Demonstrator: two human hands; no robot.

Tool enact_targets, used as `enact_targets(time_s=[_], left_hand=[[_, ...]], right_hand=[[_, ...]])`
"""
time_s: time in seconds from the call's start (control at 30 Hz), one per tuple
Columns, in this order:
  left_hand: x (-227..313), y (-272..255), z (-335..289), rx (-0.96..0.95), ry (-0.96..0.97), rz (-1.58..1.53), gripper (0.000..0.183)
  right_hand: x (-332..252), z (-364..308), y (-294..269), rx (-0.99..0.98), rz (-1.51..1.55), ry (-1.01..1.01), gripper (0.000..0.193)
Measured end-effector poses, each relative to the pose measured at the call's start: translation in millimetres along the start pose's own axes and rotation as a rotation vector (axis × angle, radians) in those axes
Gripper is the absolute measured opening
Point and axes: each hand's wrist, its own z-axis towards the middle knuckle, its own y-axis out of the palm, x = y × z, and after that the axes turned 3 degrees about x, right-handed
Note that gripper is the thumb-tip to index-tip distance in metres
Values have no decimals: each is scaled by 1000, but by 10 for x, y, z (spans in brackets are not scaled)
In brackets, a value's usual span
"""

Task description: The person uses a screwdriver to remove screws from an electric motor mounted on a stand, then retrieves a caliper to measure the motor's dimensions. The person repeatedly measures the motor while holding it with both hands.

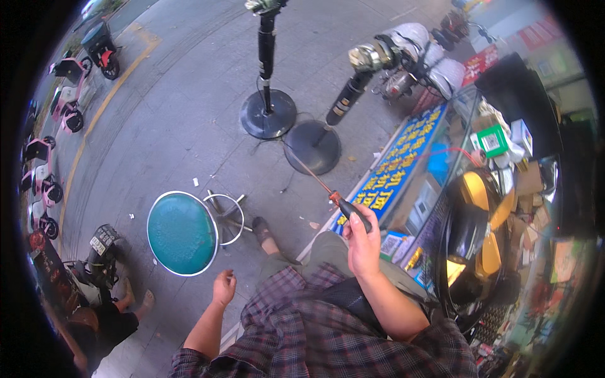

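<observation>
Holding one screwdriver (345, 206), two stands (313, 151) ahead

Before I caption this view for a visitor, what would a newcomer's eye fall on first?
Probably the teal-topped stool, bright against the grey paving left of centre. Next would come the yellow-bladed fan toward the right side, then the screwdriver-like tool in the right hand, near the middle.

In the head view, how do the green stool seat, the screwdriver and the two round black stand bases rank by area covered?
1. Green stool seat: largest.
2. Left stand base and right stand base: too alike to rank.
3. Screwdriver: smallest, long but thin.
</observation>
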Motion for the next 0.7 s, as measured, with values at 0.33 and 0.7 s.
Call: enact_targets(time_s=[0.33,0.7], left_hand=[[1296,-804,1053,-95,16,-132,28],[3868,-43,2544,-224,256,-263,66]], right_hand=[[870,1625,875,-159,-154,212,32],[854,2746,-28,313,77,217,32]])
